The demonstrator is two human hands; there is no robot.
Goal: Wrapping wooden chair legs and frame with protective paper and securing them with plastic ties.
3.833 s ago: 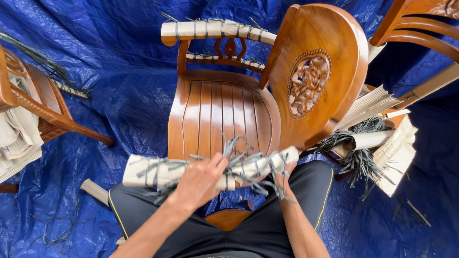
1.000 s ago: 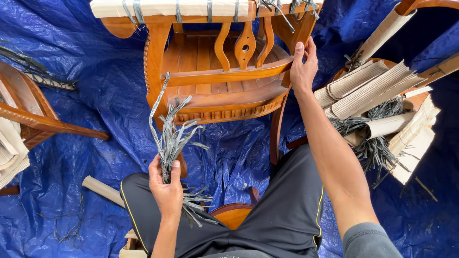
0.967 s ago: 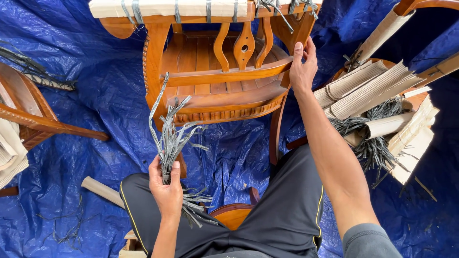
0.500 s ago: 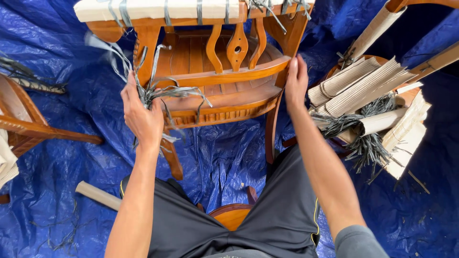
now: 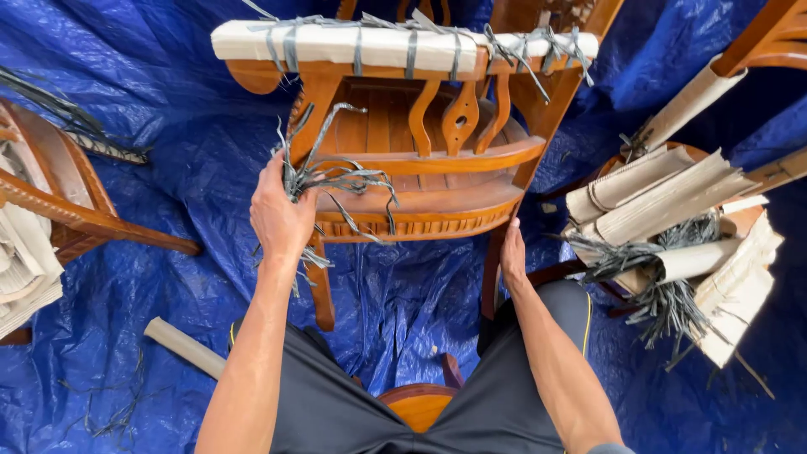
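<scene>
Two hands at the chair: left hand clenches grey strips, now raised against its left front leg; right hand has slid down, wrapping its right leg. Wrapped armrest above.

A wooden armchair stands on a tarpaulin, between another chair left and cardboard rolls right.

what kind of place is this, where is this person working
Likely a furniture workshop's packing area: a blue tarpaulin covers the floor, a carved wooden chair has a paper-wrapped armrest tied with grey straps, and rolled corrugated cardboard lies nearby.
</scene>
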